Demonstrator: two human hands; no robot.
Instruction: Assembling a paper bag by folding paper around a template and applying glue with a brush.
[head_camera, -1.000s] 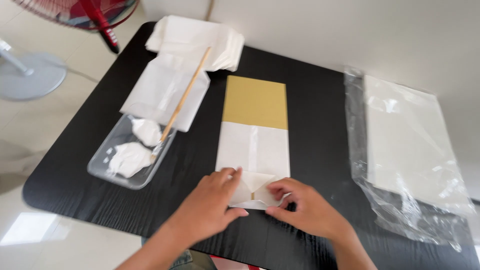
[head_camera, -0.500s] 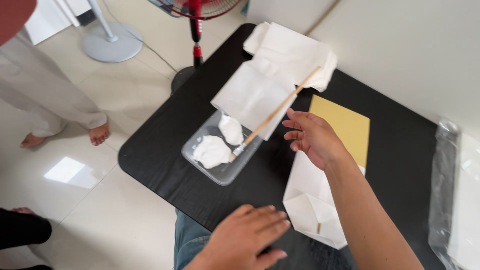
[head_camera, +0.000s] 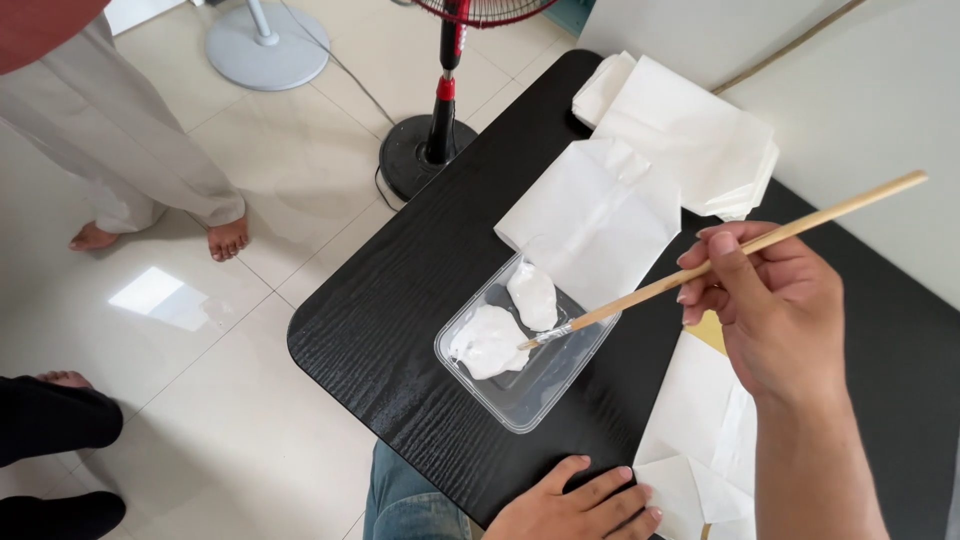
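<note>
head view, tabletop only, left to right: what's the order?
clear plastic tray of white paste → brush tip dipped in it → folded white paper sheet → right hand gripping the wooden brush handle. The left hand rests flat at the near edge.

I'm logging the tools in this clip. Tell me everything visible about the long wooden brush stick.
The long, thin, pale wooden brush stick slants from upper right down to lower left. The right hand pinches it near the middle between its fingers. Its small white-coated tip dips into white paste inside the clear rectangular plastic tray on the black wood-grain table. The far end is free in the air.
</note>
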